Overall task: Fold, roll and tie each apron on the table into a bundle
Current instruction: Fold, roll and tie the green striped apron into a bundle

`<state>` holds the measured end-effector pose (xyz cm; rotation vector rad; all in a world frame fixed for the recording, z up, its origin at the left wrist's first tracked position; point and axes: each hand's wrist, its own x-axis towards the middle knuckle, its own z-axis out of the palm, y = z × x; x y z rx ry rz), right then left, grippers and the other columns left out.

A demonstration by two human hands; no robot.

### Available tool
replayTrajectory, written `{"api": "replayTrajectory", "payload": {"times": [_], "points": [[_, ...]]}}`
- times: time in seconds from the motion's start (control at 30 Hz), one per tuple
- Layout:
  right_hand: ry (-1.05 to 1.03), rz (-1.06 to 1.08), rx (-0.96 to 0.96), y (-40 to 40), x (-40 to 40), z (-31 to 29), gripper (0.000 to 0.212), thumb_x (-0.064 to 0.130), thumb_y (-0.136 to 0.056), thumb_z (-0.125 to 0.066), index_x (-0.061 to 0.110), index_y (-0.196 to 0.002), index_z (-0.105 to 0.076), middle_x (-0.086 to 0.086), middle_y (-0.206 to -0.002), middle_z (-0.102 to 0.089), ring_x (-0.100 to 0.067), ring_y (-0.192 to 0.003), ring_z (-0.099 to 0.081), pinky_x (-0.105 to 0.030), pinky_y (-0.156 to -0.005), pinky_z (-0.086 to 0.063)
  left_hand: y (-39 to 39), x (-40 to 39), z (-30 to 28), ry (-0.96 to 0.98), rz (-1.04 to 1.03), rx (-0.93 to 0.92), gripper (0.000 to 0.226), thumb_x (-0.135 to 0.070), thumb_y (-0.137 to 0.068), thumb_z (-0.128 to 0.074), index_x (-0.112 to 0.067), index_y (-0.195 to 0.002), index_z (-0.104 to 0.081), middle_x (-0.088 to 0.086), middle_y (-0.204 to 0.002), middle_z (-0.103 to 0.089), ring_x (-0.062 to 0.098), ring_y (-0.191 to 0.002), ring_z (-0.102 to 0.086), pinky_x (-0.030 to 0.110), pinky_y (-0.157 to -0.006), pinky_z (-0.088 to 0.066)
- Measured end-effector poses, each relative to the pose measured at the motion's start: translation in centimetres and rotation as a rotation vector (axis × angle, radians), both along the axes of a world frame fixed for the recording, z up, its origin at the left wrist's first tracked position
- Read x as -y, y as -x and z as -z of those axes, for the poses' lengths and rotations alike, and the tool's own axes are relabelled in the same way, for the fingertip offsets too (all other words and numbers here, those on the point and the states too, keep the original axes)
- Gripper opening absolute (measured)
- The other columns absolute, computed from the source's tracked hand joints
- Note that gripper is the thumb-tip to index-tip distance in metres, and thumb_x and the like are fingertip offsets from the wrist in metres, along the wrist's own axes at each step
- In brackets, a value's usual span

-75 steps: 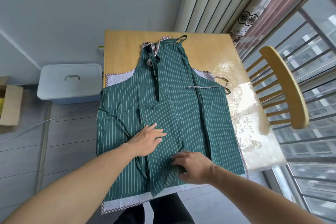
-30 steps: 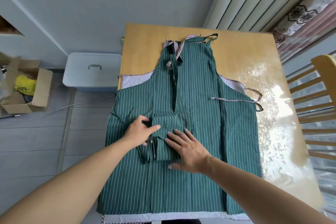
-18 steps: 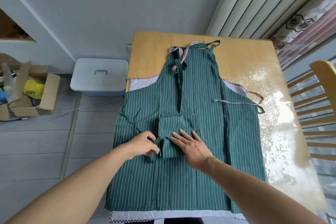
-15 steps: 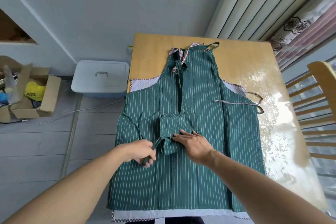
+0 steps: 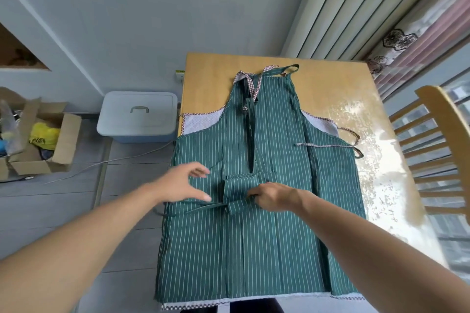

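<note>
A small rolled green striped apron bundle [image 5: 239, 189] lies on top of a green striped apron [image 5: 254, 249] spread flat over the wooden table [image 5: 211, 79]. A white apron with checked trim [image 5: 201, 121] peeks out beneath the flat one. My right hand [image 5: 276, 197] grips the bundle's right end, fingers curled at the strap wrapped there. A thin green strap [image 5: 195, 208] runs from the bundle out to the left. My left hand [image 5: 181, 183] hovers just left of the bundle with fingers spread, holding nothing.
A wooden chair [image 5: 442, 140] stands close to the table's right side by the window rail. On the floor to the left sit a pale blue lidded box [image 5: 138, 119], an open cardboard box [image 5: 38, 145] and a loose cable [image 5: 109, 161].
My left hand has let go of the strap, opened and lifted away to the left. My right hand went from lying flat on the bundle to gripping its right end.
</note>
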<state>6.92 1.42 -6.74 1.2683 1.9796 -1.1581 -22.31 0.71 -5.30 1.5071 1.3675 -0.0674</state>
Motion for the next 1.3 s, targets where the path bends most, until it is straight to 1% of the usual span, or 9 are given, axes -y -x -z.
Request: {"api": "replayTrajectory", "payload": {"times": [0.07,0.17,0.27,0.4,0.63,0.83,1.0,1.1,1.3], "points": [[-0.002,0.052,0.006,0.4,-0.7,-0.1,0.045,0.017,-0.106,-0.032,0.020,-0.148,-0.048,-0.009,-0.144,-0.056,-0.008,-0.096,-0.055,-0.037,-0.100,-0.047,-5.0,1.3,0.6,0.056,0.023,0.109,0.098,-0.055,-0.061,-0.089,-0.039,-0.144,-0.039,-0.018,-0.139,-0.050,0.007,-0.132,-0.045,0.042,-0.118,-0.034],[0.024,0.123,-0.031,0.6,-1.8,0.1,0.033,0.020,-0.108,-0.034,0.019,-0.131,-0.058,-0.003,-0.098,-0.062,-0.011,-0.072,-0.054,-0.024,-0.062,-0.042,-9.1,2.4,3.8,-0.032,0.042,-0.032,0.098,-0.062,-0.067,-0.084,-0.040,-0.147,-0.032,-0.007,-0.144,-0.045,0.018,-0.131,-0.046,0.045,-0.111,-0.040],[0.011,0.266,-0.096,-0.7,-2.7,0.7,0.019,0.039,-0.105,-0.052,0.023,-0.098,-0.058,0.003,-0.078,-0.058,-0.011,-0.063,-0.053,-0.022,-0.056,-0.038,-9.1,1.9,6.0,-0.111,-0.064,-0.137,0.072,-0.057,-0.088,-0.067,-0.027,-0.148,-0.041,0.005,-0.116,-0.060,0.012,-0.081,-0.063,0.032,-0.078,-0.054],[-0.028,0.588,-0.067,-3.9,-2.6,2.3,0.047,0.047,-0.091,-0.072,0.010,-0.119,-0.065,0.000,-0.079,-0.067,-0.009,-0.054,-0.056,-0.018,-0.047,-0.042,-8.5,0.2,7.3,-0.028,-0.176,-0.067,0.069,-0.053,-0.095,-0.060,-0.016,-0.150,-0.041,0.002,-0.066,-0.055,0.007,-0.037,-0.036,0.022,-0.039,-0.033],[-0.186,0.850,0.029,-4.8,-2.1,4.1,0.070,0.064,-0.081,-0.073,0.020,-0.130,-0.051,0.003,-0.083,-0.067,-0.009,-0.050,-0.056,-0.022,-0.044,-0.042,-9.7,-1.4,7.9,-0.097,-0.283,-0.207,0.040,-0.047,-0.087,-0.074,-0.016,-0.098,-0.053,-0.003,-0.074,-0.053,0.010,-0.060,-0.050,0.027,-0.056,-0.044],[-0.097,0.923,0.038,-3.7,-2.9,4.5,0.082,0.070,-0.079,-0.071,0.008,-0.132,-0.056,0.001,-0.079,-0.066,-0.012,-0.065,-0.060,-0.030,-0.063,-0.053,-10.1,-2.3,8.0,-0.148,-0.280,-0.260,0.048,-0.040,-0.081,-0.081,-0.024,-0.118,-0.055,-0.006,-0.116,-0.051,0.018,-0.108,-0.056,0.034,-0.088,-0.047],[0.031,1.143,-0.080,-4.3,-2.4,4.3,0.095,0.081,-0.091,-0.031,0.005,-0.143,-0.052,-0.016,-0.123,-0.067,-0.027,-0.102,-0.066,-0.044,-0.098,-0.053,-11.0,-3.1,8.0,-0.131,-0.114,-0.369,0.055,-0.041,-0.086,-0.077,-0.021,-0.133,-0.058,0.001,-0.135,-0.048,0.025,-0.130,-0.049,0.043,-0.112,-0.041],[0.144,1.189,-0.264,-5.0,-1.6,4.5,0.072,0.069,-0.093,-0.052,0.018,-0.144,-0.048,-0.007,-0.149,-0.051,-0.027,-0.129,-0.052,-0.047,-0.112,-0.042,-11.1,-3.4,7.6,-0.124,-0.052,-0.370,0.054,-0.038,-0.090,-0.073,-0.018,-0.136,-0.055,0.005,-0.137,-0.049,0.025,-0.130,-0.048,0.043,-0.114,-0.037],[0.293,1.218,-0.344,-5.2,-1.0,4.6,0.071,0.026,-0.076,-0.090,0.017,-0.133,-0.048,-0.012,-0.122,-0.071,-0.022,-0.109,-0.067,-0.036,-0.092,-0.047,-10.0,-3.9,5.9,0.249,-0.059,-0.119,0.050,-0.027,-0.094,-0.070,-0.017,-0.137,-0.046,0.010,-0.148,-0.045,0.025,-0.127,-0.051,0.042,-0.109,-0.041]]}}
